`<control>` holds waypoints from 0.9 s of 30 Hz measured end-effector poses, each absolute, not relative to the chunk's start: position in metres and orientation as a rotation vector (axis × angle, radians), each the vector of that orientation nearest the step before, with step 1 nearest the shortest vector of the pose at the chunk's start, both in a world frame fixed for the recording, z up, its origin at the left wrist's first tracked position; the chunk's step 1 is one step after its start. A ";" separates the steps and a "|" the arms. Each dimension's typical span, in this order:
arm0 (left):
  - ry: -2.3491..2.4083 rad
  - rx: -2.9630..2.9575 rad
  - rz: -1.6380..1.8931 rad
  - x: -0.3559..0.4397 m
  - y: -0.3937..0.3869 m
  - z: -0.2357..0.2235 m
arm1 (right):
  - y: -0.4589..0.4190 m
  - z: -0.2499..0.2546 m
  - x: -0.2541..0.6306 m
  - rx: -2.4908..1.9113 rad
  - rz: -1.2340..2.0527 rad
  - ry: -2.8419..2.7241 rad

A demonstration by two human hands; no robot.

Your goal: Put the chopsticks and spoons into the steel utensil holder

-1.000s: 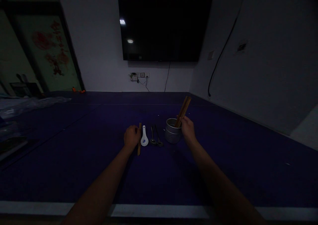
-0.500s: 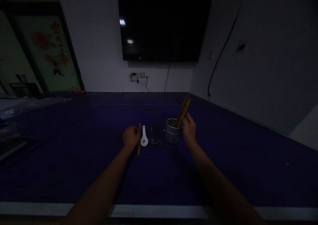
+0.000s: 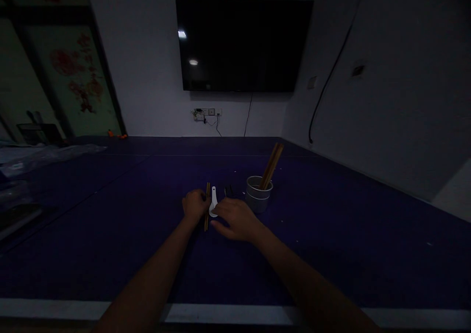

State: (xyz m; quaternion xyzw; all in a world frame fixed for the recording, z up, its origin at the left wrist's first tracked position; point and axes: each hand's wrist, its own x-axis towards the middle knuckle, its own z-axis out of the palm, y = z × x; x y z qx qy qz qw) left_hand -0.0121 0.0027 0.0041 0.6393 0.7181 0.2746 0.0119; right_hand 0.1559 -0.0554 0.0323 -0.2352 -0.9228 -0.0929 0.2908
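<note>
On the purple table, a metal cup [image 3: 258,193] holds a bundle of wooden chopsticks [image 3: 271,165] leaning to the right. Left of it lie a white ceramic spoon [image 3: 213,201], metal spoons [image 3: 227,191] mostly hidden under my hand, and a pair of chopsticks [image 3: 207,204] flat on the cloth. My left hand [image 3: 194,205] rests curled beside the flat chopsticks, touching them. My right hand [image 3: 236,219] hovers over the spoons with its fingers spread and low, holding nothing that I can see.
A dark television [image 3: 243,43] hangs on the far wall above a socket strip [image 3: 206,112]. Crumpled clear plastic [image 3: 40,154] lies at the table's far left. The table's white near edge [image 3: 228,313] runs along the bottom.
My right hand has let go of the chopsticks in the cup and moved left and toward me, over the spoons. My left hand has stayed put.
</note>
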 end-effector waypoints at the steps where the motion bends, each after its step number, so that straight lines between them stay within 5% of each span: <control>1: 2.239 1.992 0.855 -0.012 0.002 0.005 | -0.055 0.029 0.152 -0.637 -0.238 -2.524; 27: 2.321 2.237 0.275 -0.010 -0.004 0.014 | -0.052 0.022 0.149 -0.710 -0.062 -2.654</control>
